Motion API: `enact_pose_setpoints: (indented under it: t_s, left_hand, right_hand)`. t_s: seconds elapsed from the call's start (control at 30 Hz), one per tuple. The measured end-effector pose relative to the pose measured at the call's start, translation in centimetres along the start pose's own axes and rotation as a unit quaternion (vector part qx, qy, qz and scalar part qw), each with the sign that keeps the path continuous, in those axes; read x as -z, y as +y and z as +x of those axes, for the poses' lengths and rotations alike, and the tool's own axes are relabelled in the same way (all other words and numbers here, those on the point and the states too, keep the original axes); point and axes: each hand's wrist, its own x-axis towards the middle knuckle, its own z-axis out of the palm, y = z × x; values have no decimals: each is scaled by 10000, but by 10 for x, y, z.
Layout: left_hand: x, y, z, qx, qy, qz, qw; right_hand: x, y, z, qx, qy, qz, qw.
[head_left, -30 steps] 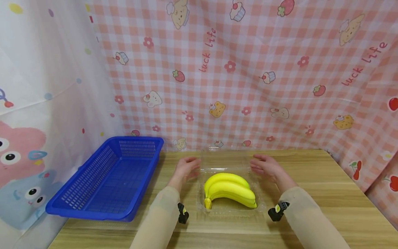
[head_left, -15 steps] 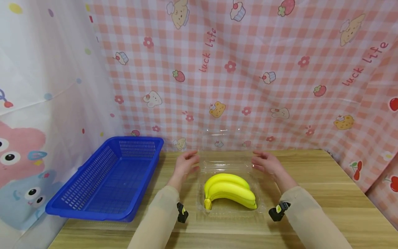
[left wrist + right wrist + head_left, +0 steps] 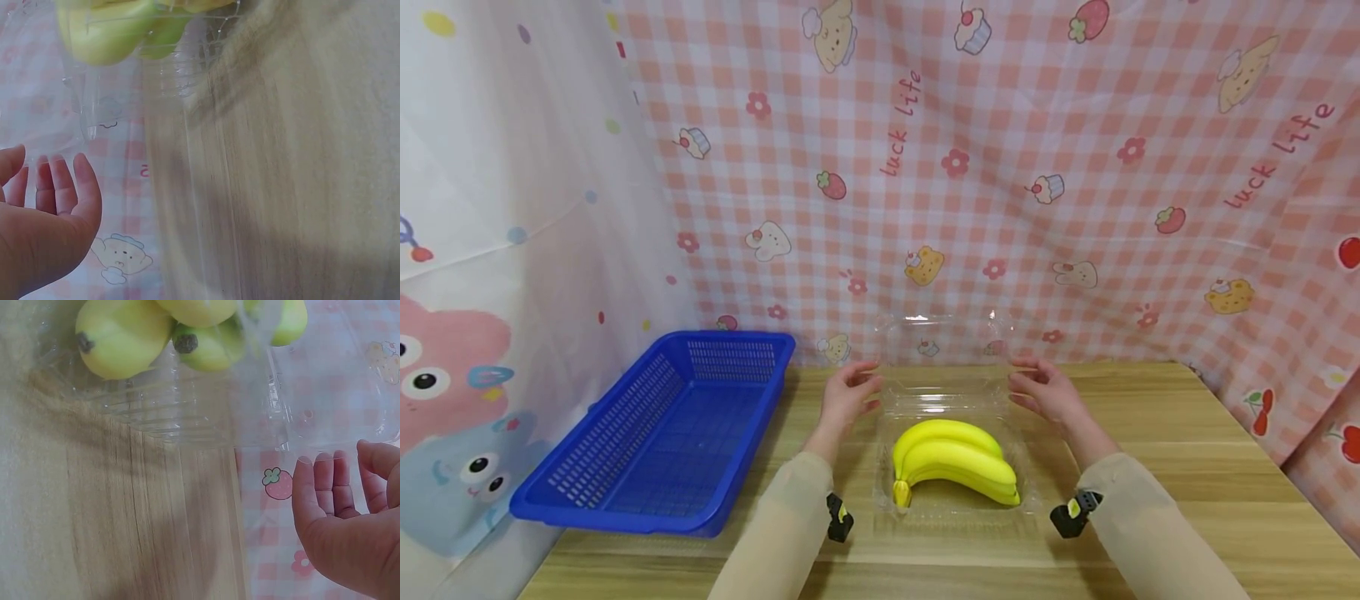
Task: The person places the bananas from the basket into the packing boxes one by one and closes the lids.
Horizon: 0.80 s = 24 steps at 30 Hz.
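Transparent clamshell lid stands raised, wood tabletop either side; left hand and right hand flank its edges, fingers loosely bent, unclenched.

One left hand and one right hand, centre of the head view; two pale sleeves, lower edge; two black wrist devices, lower centre; one blue basket, left; one clear plastic container, lower centre; one bunch of bananas, within the container, individual fruits not reliably countable; one wooden table, lower half.
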Motion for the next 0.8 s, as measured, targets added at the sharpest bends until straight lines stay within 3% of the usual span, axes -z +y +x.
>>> enact_pose_setpoints:
  t_s: [0.4, 0.8]
  left_hand:
    - [2, -4, -2, -624, 50, 406, 9972]
    - [4, -8, -4, -1225, -97, 409, 9916]
  right_hand:
    - [1, 2, -5, 282, 22, -53, 9996]
    - [3, 5, -10, 491, -36, -418, 9979]
